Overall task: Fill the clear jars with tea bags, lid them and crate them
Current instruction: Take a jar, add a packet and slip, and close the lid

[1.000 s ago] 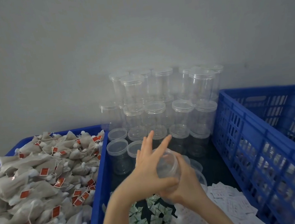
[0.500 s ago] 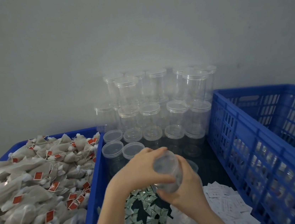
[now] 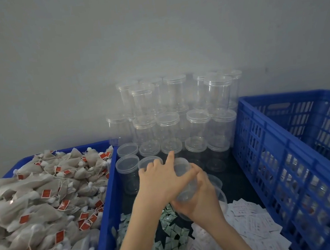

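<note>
A clear empty jar (image 3: 184, 181) is tilted between my hands above the middle of the table. My left hand (image 3: 160, 180) covers its lid end, thumb wrapped across the jar and index finger pointing up. From below, my right hand (image 3: 203, 202) grips the jar's body. Behind the hands rises a stack of lidded clear jars (image 3: 168, 124) against the wall. Tea bags (image 3: 44, 202) with red tags are heaped in the blue crate (image 3: 105, 207) on the left.
A tall blue slatted crate (image 3: 288, 151) stands on the right, with something clear low inside it. Small green sachets (image 3: 169, 234) and white paper packets (image 3: 251, 224) lie on the dark surface under my forearms. Open clear containers (image 3: 216, 183) sit just behind my right hand.
My left hand went from spread fingers to closing over the jar's lid end, then raised its index finger again. The right hand kept its grip on the jar.
</note>
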Available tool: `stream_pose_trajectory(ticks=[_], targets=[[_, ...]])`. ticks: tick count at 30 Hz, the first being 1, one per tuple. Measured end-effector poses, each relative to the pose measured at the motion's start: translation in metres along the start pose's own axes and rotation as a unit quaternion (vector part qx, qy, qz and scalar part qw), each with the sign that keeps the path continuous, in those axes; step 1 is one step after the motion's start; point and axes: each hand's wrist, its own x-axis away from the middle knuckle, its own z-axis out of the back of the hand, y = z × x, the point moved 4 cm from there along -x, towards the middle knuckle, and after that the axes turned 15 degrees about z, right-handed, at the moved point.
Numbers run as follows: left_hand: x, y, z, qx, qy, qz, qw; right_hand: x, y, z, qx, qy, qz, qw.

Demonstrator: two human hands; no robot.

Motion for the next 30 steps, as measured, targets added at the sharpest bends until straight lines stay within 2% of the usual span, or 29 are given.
stream_pose_trajectory(ticks=[1,3,4,5,7,11,13,15,17,19,21,24,26,28,30], targets=[[0.000,0.002,-0.003,0.031,-0.047,-0.050,0.997,-0.002,0.001,0.000,-0.002,0.002,0.003,1.000],[0.002,-0.002,0.000,0.073,-0.188,-0.149,0.968,-0.004,0.004,0.003,-0.022,-0.005,-0.012,1.000],[0.001,-0.007,0.004,0.073,-0.225,-0.173,0.956,-0.003,0.006,0.004,-0.026,-0.012,-0.022,0.999],[-0.002,-0.011,0.008,0.073,-0.233,-0.182,0.953,-0.001,0.007,0.004,-0.023,-0.019,-0.028,0.999],[-0.009,-0.015,0.011,0.064,-0.200,-0.150,0.966,0.003,0.008,0.002,-0.010,-0.025,-0.029,0.999],[-0.011,-0.006,0.009,-0.020,-0.026,0.030,0.999,0.008,0.007,-0.003,0.012,-0.009,-0.018,1.000],[-0.008,-0.001,0.003,-0.044,0.005,0.055,0.998,0.007,0.007,-0.003,0.012,-0.015,-0.018,1.000],[-0.007,0.004,-0.003,0.003,-0.066,-0.030,0.997,0.006,0.008,0.001,-0.004,-0.024,-0.022,0.999],[-0.005,0.006,0.001,0.048,-0.199,-0.130,0.970,0.006,0.012,0.006,-0.038,-0.027,-0.035,0.998],[-0.006,0.004,0.008,0.024,-0.245,-0.178,0.953,0.008,0.015,0.011,-0.051,-0.030,-0.037,0.998],[-0.011,0.005,0.012,0.024,-0.208,-0.166,0.964,0.011,0.015,0.013,-0.042,-0.025,-0.034,0.998],[-0.018,0.009,0.017,0.048,-0.063,-0.072,0.994,0.012,0.019,0.015,-0.030,0.017,-0.028,0.999],[-0.024,0.010,0.019,0.093,0.010,-0.027,0.995,0.015,0.027,0.022,-0.060,0.056,-0.052,0.995],[-0.034,0.012,0.017,0.176,0.009,-0.026,0.984,0.021,0.039,0.033,-0.086,0.090,-0.083,0.989],[-0.049,0.019,0.004,0.213,-0.017,-0.023,0.977,0.027,0.052,0.047,-0.095,0.129,-0.098,0.982]])
